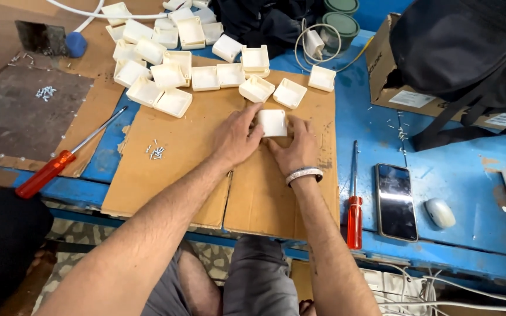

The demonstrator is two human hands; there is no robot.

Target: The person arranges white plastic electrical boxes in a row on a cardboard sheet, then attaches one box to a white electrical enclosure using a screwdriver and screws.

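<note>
Both hands grasp one white box (273,122) at the centre of the cardboard (177,169): left hand (235,137) at its 9 o'clock, right hand (296,149) at its 5 o'clock, a bracelet (303,174) on that wrist. At 11 o'clock lies a heap of some twenty like boxes (171,75). Two red-handled screwdrivers: one (65,157) at 9 o'clock, one (354,202) at 4 o'clock. One cluster of screws (156,151) at 9 o'clock. One phone (396,201) and one mouse (440,212) at 4 o'clock.

one head-worn camera looks steeply down and forward from close above onto the blue bench (440,175) and lap.
</note>
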